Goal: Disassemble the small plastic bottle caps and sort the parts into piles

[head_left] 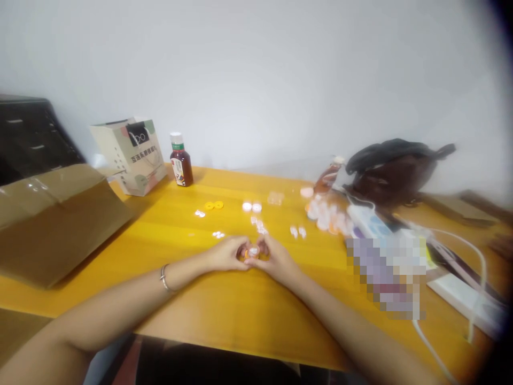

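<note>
Both my hands meet over the table, closed around a small round clear-and-orange piece (pixel 252 251). My left hand (pixel 230 254) grips it from the left, fingertips curled against its side. From the right, my right hand (pixel 274 258) holds it with thumb and fingers. Blur hides what kind of piece it is. Just beyond the hands lie small white pieces (pixel 258 224), with more white bits (pixel 218 235) to the left and a white pair (pixel 298 232) to the right. Farther back are two yellow rings (pixel 214 205), two white discs (pixel 251 207) and clear pieces (pixel 275 198).
A cardboard box (pixel 60 214) and a paper bag (pixel 138 158) stand left, beside a dark red bottle (pixel 181 163). At right are a pile of round pieces (pixel 326 215), a dark bag (pixel 395 168), white cables (pixel 483 267) and a white box (pixel 460 302) on the yellow table (pixel 224 315).
</note>
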A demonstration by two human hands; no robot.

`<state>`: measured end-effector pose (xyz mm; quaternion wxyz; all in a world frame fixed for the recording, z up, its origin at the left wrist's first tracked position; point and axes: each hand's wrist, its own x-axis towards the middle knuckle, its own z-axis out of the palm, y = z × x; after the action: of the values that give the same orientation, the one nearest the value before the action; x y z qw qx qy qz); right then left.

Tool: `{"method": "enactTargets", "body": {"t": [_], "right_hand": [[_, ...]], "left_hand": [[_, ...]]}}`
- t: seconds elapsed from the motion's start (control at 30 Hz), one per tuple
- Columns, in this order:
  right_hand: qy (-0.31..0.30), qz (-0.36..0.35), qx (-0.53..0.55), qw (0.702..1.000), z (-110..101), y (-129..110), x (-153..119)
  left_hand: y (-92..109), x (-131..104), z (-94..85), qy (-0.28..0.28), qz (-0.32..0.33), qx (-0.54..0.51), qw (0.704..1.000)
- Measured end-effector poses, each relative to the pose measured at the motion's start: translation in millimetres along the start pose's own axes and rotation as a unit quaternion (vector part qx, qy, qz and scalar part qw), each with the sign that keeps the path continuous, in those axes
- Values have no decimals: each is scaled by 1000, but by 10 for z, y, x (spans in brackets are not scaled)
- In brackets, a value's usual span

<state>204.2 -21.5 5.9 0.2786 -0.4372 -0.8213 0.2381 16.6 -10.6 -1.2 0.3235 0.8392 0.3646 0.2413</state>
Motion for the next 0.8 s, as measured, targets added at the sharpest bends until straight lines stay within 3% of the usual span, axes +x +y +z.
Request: {"method": "enactTargets", "body": {"t": [0.2, 0.33, 0.5, 0.67, 0.8], "right_hand": [[-25, -81, 63, 994, -74, -20, -59], [30, -27, 13, 999, -70, -34, -67], [14, -4, -18, 1000, 28, -41, -25], [-1, -79, -1, 997, 6, -48, -6], [-52, -152, -25, 987, -101, -74, -2]], "left_hand": [[5, 6, 21, 8, 2, 4, 1000], [-9, 3, 15, -8, -2, -9, 1000], [-23, 10, 14, -4, 3, 0, 1000], [-28, 35, 17, -15, 12, -14, 1000], [-38, 49, 1, -21, 15, -13, 1000]]}}
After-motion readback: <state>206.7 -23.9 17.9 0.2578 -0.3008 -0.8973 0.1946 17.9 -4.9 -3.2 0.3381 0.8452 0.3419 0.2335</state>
